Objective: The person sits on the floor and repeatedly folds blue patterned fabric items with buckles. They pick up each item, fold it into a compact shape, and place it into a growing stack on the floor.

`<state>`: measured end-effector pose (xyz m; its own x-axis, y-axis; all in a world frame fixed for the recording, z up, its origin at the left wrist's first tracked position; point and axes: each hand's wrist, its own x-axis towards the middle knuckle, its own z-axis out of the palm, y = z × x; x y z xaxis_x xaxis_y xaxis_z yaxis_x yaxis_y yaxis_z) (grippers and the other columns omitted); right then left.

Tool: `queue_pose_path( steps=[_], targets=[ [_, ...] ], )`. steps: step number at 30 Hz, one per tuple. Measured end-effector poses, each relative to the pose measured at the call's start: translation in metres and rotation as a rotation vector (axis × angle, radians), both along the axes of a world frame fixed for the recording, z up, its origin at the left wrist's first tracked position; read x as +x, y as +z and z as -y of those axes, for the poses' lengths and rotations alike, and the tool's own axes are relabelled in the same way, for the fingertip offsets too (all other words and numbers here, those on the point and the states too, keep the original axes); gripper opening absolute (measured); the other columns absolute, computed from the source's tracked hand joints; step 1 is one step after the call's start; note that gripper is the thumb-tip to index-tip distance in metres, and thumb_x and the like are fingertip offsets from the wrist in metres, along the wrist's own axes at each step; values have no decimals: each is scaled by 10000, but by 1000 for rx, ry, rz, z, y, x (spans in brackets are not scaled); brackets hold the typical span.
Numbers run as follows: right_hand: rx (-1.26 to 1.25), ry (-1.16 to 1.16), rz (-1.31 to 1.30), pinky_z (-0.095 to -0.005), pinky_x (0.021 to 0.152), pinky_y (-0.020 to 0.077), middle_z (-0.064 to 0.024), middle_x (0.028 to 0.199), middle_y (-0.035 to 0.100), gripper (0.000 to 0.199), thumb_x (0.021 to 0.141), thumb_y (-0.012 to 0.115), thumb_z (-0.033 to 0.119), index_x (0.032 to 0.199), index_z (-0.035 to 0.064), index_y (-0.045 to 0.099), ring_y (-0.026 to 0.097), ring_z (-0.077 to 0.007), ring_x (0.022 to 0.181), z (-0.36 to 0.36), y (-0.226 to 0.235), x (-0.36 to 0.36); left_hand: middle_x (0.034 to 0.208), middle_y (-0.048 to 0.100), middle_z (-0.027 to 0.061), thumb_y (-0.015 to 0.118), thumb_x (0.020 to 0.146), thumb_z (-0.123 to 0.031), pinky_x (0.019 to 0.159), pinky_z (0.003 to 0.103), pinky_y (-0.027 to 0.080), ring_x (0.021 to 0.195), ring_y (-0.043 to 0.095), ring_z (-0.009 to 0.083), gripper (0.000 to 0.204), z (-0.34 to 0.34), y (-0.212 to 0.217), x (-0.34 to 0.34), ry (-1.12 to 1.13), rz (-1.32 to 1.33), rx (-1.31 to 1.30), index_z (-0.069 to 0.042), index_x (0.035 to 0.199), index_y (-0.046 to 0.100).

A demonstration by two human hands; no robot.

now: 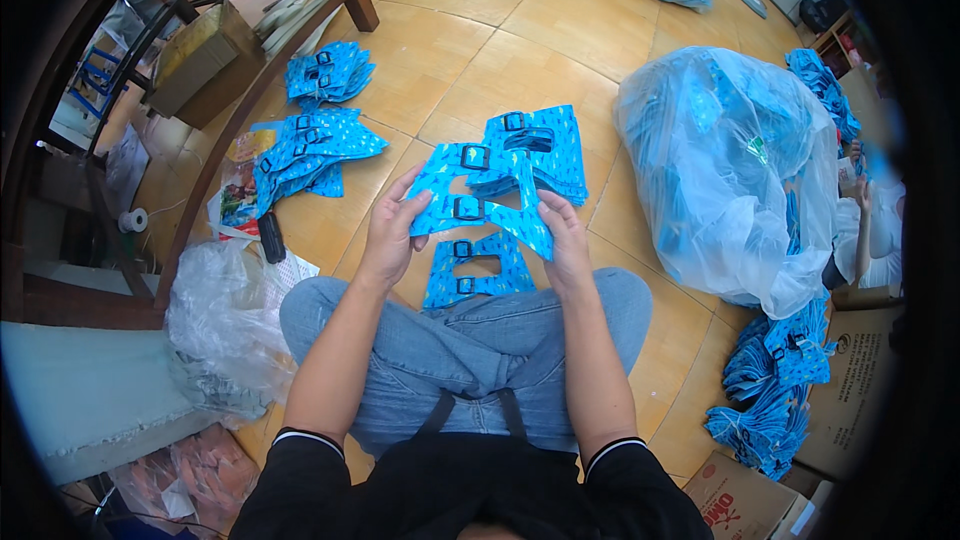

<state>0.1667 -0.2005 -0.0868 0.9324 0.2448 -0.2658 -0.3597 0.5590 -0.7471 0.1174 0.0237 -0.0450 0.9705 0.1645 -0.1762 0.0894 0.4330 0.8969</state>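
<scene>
Between my two hands I hold a blue patterned fabric piece [432,195] with black plastic buckles and a cut-out in its middle. My left hand [392,228] pinches its left edge, thumb on top. The right edge is gripped by my right hand [566,243], thumb also on top. Just beyond it, partly covered, lies a stack of similar blue buckled pieces [560,155] on the floor. Another blue buckled piece [512,272] lies flat in front of my crossed legs, below the held one.
More blue stacks lie at left [320,145] and far left [335,70]. To the right are a large clear bag of blue pieces [720,170], blue bundles [765,400] and cardboard boxes [850,390]. Crumpled clear plastic [215,310] lies by my left knee. Another person's arm [864,225] shows at right.
</scene>
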Motion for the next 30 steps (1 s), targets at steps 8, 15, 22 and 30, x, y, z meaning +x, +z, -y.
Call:
queue_pose_path(
  steps=[8, 15, 22, 30],
  targets=[
    [-126, 66, 114, -238, 704, 534, -60, 951, 652, 293, 921, 593, 129, 1181, 18, 516, 638, -110, 809, -2, -5, -3, 891, 629, 27, 585, 905, -151, 547, 223, 468, 648, 587, 93, 435, -6, -1, -4, -189, -14, -207, -46, 1306, 454],
    [-780, -199, 591, -312, 800, 502, -135, 1191, 544, 413, 824, 702, 160, 1189, 19, 570, 563, -222, 1046, -17, 16, -19, 1057, 620, 90, 596, 865, -85, 743, 336, 532, 946, 628, 194, 361, -11, 9, -13, -170, -16, -294, -68, 1207, 481],
    [-1019, -205, 1144, -383, 857, 497, -189, 1229, 557, 476, 765, 733, 154, 1189, 9, 571, 578, -328, 1086, -35, 59, -46, 1193, 591, 103, 569, 863, -22, 917, 361, 493, 1086, 586, 211, 525, 14, 18, -23, -375, 159, -245, -14, 1355, 388],
    [-951, -35, 633, -313, 632, 498, -141, 803, 653, 203, 902, 607, 188, 979, 1, 627, 672, -218, 770, -34, 71, -62, 1178, 602, 100, 586, 901, -123, 889, 311, 486, 1039, 598, 166, 506, 8, 22, -29, -522, 72, -87, 11, 1354, 405]
  ],
)
